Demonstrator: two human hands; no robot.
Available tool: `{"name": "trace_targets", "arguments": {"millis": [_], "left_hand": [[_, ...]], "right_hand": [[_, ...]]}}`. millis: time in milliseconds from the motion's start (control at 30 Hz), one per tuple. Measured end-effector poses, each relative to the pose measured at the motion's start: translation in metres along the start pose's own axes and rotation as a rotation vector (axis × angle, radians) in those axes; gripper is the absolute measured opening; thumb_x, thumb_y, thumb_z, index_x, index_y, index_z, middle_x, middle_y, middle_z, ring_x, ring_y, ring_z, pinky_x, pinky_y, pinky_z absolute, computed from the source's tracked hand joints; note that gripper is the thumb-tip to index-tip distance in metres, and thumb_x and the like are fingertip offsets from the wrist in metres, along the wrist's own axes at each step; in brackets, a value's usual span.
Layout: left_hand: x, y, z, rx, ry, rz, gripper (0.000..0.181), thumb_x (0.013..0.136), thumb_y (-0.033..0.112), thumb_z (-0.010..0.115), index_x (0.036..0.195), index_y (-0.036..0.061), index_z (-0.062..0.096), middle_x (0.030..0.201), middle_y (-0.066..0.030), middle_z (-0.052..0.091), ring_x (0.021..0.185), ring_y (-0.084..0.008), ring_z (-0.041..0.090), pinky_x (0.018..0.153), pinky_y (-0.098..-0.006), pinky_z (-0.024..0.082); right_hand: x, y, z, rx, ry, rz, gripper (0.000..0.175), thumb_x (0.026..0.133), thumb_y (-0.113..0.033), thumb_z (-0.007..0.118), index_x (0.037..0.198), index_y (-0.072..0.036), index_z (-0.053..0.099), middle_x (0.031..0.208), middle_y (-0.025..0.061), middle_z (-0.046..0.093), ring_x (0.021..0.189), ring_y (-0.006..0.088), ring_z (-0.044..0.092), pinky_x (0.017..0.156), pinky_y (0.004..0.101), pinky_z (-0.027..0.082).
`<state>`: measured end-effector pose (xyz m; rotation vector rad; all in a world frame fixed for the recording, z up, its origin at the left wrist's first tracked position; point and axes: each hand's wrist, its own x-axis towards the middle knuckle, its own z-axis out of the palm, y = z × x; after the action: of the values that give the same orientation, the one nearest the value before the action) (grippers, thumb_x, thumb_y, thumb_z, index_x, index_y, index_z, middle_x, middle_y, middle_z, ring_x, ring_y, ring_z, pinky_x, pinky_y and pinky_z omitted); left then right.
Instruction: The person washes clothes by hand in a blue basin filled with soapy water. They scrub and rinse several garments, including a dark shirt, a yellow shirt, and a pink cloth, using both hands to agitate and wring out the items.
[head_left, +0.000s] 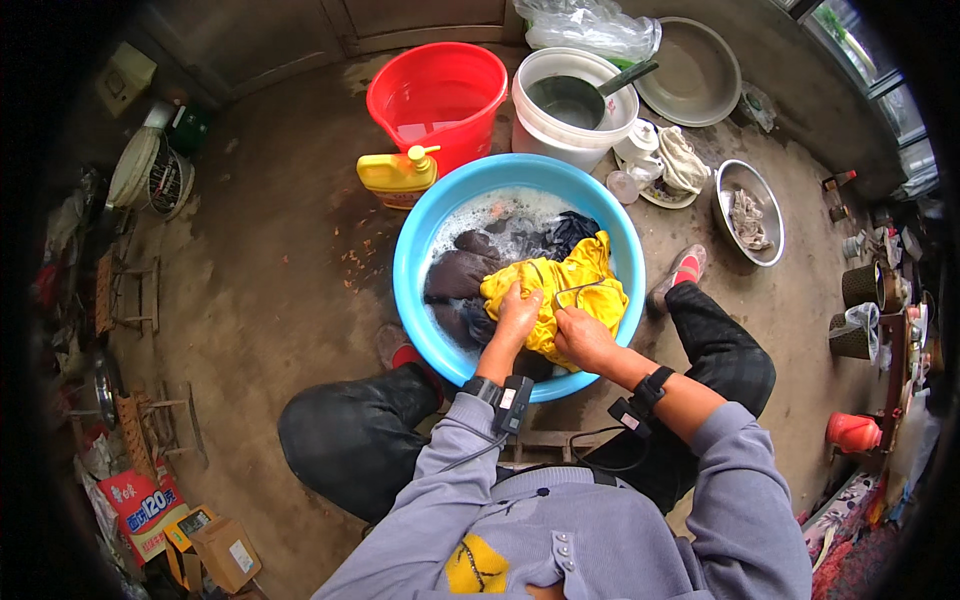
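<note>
A wet yellow garment (592, 262) with dark piping is bunched over a light blue plastic basin (411, 300). My left hand (519, 311) grips its left part, and my right hand (583, 336) is closed on its lower middle. The two fists are a short way apart. Below and around the garment lies soapy water (480, 210) with white foam. Soaked dark brown cloth (457, 274) bulges up at the basin's left side. A navy cloth (574, 231) shows near the far right inside wall. How far the dark cloths reach under the yellow one is hidden.
Beyond the basin stand a red bucket (442, 82) of water and a white bucket (525, 127) holding a dark long-handled dipper (570, 101). A yellow pump jug (397, 178) touches the basin's far left. To the right sits a metal bowl (776, 225) with a grey cloth (748, 221).
</note>
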<state>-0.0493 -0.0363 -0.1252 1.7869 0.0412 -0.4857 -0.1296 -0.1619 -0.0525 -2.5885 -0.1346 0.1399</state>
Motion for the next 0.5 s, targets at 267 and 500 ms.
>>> {"name": "trace_targets", "arguments": {"millis": [267,500], "left_hand": [[-0.040,0.006,0.017,0.365,-0.037,0.170,0.052,0.082,0.029,0.056,0.125,0.0040,0.040,0.101,-0.0281,0.058,0.093,-0.0436,0.057,0.080,-0.0487,0.046],[-0.047,0.007,0.025,0.509,-0.100,0.155,0.049,0.081,0.024,0.057,0.123,0.0052,0.041,0.107,-0.0252,0.056,0.094,-0.0425,0.056,0.080,-0.0485,0.045]], "right_hand": [[0.029,0.036,-0.038,0.277,-0.561,0.050,0.021,0.080,-0.022,0.062,0.091,-0.003,0.062,0.086,0.0169,0.061,0.079,0.0291,0.061,0.072,0.0362,0.048],[0.064,0.073,-0.028,0.087,-0.148,0.169,0.034,0.083,-0.030,0.058,0.108,-0.007,0.060,0.098,0.0178,0.060,0.097,0.0352,0.054,0.088,0.0423,0.042]]}}
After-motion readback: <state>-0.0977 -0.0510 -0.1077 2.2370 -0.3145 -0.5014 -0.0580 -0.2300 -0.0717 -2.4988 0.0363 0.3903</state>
